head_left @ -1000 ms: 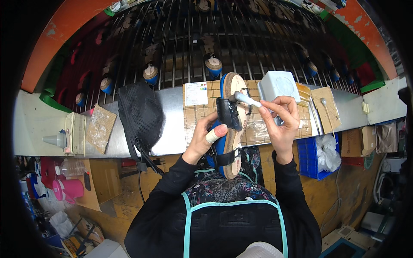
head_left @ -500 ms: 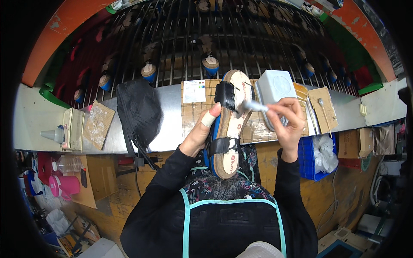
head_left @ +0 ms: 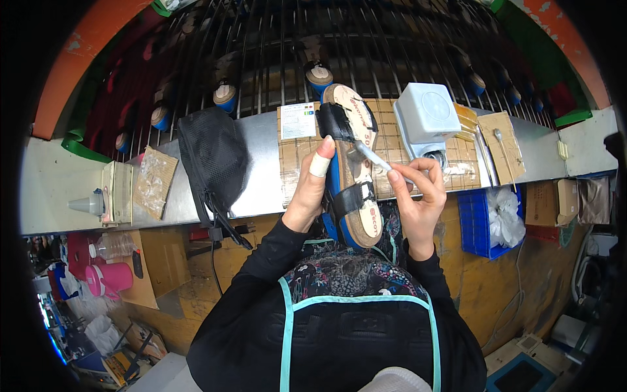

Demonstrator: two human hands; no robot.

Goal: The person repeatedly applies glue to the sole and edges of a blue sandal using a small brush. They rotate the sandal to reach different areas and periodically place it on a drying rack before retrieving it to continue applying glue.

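Observation:
My left hand (head_left: 307, 193) is closed around the side of a sandal (head_left: 353, 172), its taped thumb on the edge near the upper strap. The sandal stands tilted over the bench edge, with black straps, a pale footbed, a cork-like layer and blue along its side. My right hand (head_left: 421, 206) pinches a slim pale-grey brush (head_left: 375, 158). The brush's far end reaches the footbed beside the upper black strap; its bristles are hard to make out. Just beyond my right hand is a light-blue plastic container (head_left: 428, 114), tilted on the bench.
A black mesh bag (head_left: 212, 157) lies left on the metal bench. A printed card (head_left: 298, 121) rests on taped cardboard (head_left: 290, 157). At right are a cotton-tipped stick (head_left: 504, 153) and a blue crate (head_left: 475, 225) holding white plastic. Several shoes sit on the bar rack (head_left: 274, 72) behind.
The brush has come down and left, from blurred above the footbed to beside the upper strap. My right hand moved slightly nearer. The sandal shifted a little in my left hand's grip.

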